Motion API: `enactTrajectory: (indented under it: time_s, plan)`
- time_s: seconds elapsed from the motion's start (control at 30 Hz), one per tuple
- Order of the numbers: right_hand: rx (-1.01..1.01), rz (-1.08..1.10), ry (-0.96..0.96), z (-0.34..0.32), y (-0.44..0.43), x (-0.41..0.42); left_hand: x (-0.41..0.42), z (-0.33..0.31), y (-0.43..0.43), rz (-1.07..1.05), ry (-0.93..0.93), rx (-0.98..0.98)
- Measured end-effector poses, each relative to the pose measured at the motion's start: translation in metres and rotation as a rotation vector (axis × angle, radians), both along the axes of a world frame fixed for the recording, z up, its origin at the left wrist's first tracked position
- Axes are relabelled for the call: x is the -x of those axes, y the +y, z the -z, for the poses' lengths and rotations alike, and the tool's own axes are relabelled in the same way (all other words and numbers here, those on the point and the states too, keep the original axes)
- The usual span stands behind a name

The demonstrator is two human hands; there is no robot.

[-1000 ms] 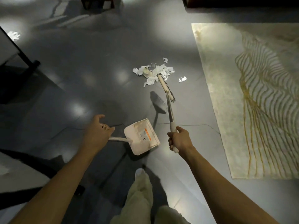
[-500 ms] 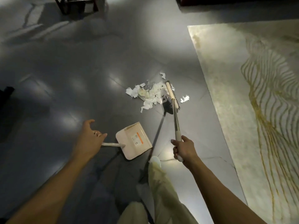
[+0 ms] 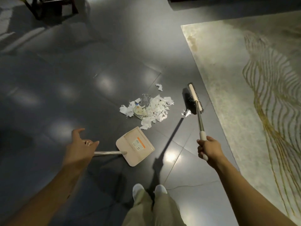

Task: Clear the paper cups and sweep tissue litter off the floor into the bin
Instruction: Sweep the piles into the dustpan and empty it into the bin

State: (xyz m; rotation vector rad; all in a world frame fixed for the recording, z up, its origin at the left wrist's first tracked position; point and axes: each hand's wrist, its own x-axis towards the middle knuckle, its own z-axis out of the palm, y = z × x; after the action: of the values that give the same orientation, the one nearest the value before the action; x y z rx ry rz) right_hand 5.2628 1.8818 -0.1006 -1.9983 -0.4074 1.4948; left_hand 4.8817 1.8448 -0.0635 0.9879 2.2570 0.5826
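Observation:
A heap of torn white tissue (image 3: 152, 110) with a crumpled clear plastic piece lies on the dark tiled floor. One loose scrap (image 3: 159, 86) sits beyond it, and another scrap (image 3: 186, 113) lies against the brush. My right hand (image 3: 207, 148) grips the pale handle of a long brush (image 3: 194, 99), whose head stands to the right of the heap. My left hand (image 3: 80, 148) holds the metal handle of a beige dustpan (image 3: 135, 146), index finger and thumb stretched out. The pan's mouth faces the heap, just short of it.
A pale rug (image 3: 254, 75) with gold wavy lines covers the floor on the right, its edge close to the brush. Dark wooden furniture legs (image 3: 48, 7) stand at the far left. My own feet (image 3: 149, 190) are at the bottom centre.
The brush head swung from the heap's near right side out to the right, past the stray scrap there. I stepped closer, and the dustpan now sits nearer the heap.

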Motion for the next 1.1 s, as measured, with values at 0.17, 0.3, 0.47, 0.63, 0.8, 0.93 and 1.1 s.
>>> enactTrajectory:
  time_s: [0.17,0.3,0.47,0.63,0.8,0.93,1.1]
  plan:
    - [0.044,0.029,0.022,0.011,0.051,-0.013,0.0,0.008,0.043,-0.018,0.072,-0.012]
    - [0.093,0.017,0.11,0.013,0.075,0.014,-0.003,0.014,0.064,-0.083,0.15,-0.027]
    - [0.162,0.028,0.317,-0.004,0.059,0.063,-0.004,0.014,0.072,-0.077,0.061,-0.008]
    - [0.095,0.029,0.439,-0.042,0.066,0.069,-0.005,0.002,0.065,-0.129,0.034,-0.006]
    - [0.049,-0.131,0.253,-0.048,0.081,0.066,0.003,0.009,0.056,-0.181,0.016,0.002]
    - [0.022,-0.282,0.063,-0.032,0.124,0.055,-0.005,0.007,0.061,-0.208,-0.007,-0.006]
    - [0.083,-0.428,-0.068,-0.006,0.176,0.038,-0.004,0.012,0.085,-0.236,-0.042,0.027]
